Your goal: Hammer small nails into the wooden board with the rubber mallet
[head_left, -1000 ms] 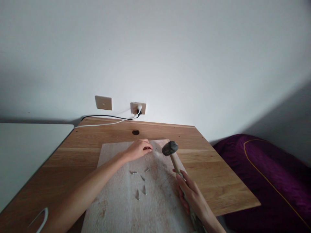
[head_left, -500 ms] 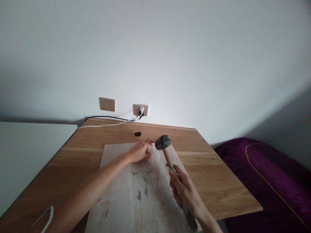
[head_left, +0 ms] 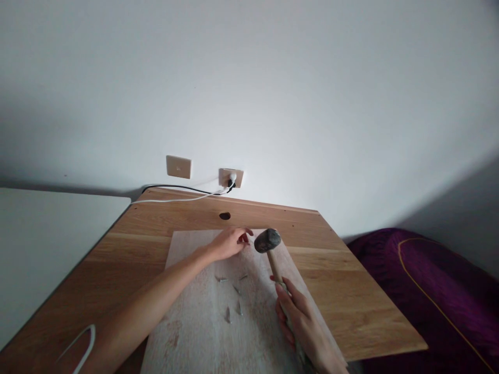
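Loop (head_left: 90,340), white, one: at lower left, in front of my left forearm (head_left: 156,306); its nature is unclear. Board (head_left: 202,337), pale and worn, one: lies flat on a wooden desk (head_left: 370,301), near end out of view, left part crossed by that forearm. My right hand (head_left: 298,314), over the board's right side, is wrapped round the handle of one mallet (head_left: 267,240), black head raised at the far end. Metal fasteners (head_left: 228,315), five counted: loose on the board between my arms; nails or screws, I cannot tell. My left hand (head_left: 232,243) is at the board's far end, fingers half curled, forefinger and thumb apart; whether a fastener sits between the fingertips I cannot tell. The mallet head is just right of them and blocks my view of the board behind it.

Flanking the desk: one white panel (head_left: 58,249) on the left, one purple cushion (head_left: 440,296) with yellow piping on the right. Desk rear: one dark round hole (head_left: 225,215), then two cables, one white (head_left: 175,200), one black (head_left: 171,186). Wall (head_left: 312,104): two gold plates (head_left: 178,167), the right one a socket (head_left: 238,179) containing one white plug (head_left: 233,177) and one black plug (head_left: 231,184).
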Available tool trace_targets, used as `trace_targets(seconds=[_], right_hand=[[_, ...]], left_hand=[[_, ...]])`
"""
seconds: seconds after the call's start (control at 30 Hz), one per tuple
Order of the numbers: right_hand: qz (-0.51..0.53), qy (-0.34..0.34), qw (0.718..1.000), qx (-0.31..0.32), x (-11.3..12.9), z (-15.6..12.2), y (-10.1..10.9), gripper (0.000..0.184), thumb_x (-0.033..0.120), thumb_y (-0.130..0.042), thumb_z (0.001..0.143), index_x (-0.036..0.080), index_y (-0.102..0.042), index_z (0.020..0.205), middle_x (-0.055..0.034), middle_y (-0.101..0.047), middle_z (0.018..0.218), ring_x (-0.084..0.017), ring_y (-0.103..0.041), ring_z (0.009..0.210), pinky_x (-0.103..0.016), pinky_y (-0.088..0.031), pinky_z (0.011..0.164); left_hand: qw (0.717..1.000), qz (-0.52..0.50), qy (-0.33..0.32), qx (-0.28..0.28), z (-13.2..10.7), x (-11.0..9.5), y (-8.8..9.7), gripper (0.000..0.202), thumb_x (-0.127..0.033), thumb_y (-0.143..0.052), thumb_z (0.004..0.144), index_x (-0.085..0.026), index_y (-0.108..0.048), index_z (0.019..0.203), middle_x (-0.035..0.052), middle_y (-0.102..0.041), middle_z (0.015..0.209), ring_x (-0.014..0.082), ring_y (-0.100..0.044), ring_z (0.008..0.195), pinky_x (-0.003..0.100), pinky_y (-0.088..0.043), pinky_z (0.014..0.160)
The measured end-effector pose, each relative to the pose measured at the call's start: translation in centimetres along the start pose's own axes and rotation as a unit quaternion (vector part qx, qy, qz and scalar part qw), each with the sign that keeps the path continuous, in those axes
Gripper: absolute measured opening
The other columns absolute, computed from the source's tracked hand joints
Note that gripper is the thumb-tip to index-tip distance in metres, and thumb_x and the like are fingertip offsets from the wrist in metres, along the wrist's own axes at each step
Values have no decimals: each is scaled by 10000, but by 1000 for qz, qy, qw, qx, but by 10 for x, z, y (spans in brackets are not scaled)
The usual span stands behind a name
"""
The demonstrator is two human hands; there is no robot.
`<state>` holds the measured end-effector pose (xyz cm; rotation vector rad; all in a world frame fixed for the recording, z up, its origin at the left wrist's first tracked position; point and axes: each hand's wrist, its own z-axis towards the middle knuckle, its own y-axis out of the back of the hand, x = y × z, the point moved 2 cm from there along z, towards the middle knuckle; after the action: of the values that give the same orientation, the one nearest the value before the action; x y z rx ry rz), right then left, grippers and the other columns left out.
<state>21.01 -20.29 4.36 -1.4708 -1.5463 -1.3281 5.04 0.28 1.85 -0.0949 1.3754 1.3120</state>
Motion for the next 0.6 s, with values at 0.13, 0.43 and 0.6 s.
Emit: trace_targets(seconds=[0.13,0.43,0.6], right_hand=[[-9,5,1000,-1,-9,-1,1,840,811,-526,831,148,-502,1347,101,-478,577,-62,-365,326,-172,-327,278],[-25,19,999,7,-6,0,1,768,778,-507,874,163,-510,1334,104,-463,591,-52,-366,330,-158,-327,283],[-21,30,999,20,14,6,-5,740,760,-518,877,180,-502,1335,103,-463,623,-43,-369,341,-144,-307,284]], left_hand=[[1000,-5,-18,-7,0,0,-1,291,-79,-648,825,-159,-715,1096,45,-767,904,166,-693,780,251,-507,741],[999,-6,-35,10,-2,0,0,417,-82,-651,789,-169,-654,1197,43,-750,979,171,-679,809,276,-518,794],[998,44,-44,16,-5,-5,4,548,-231,-777,743,-188,-587,1254,95,-630,1206,226,-643,954,360,-516,920]])
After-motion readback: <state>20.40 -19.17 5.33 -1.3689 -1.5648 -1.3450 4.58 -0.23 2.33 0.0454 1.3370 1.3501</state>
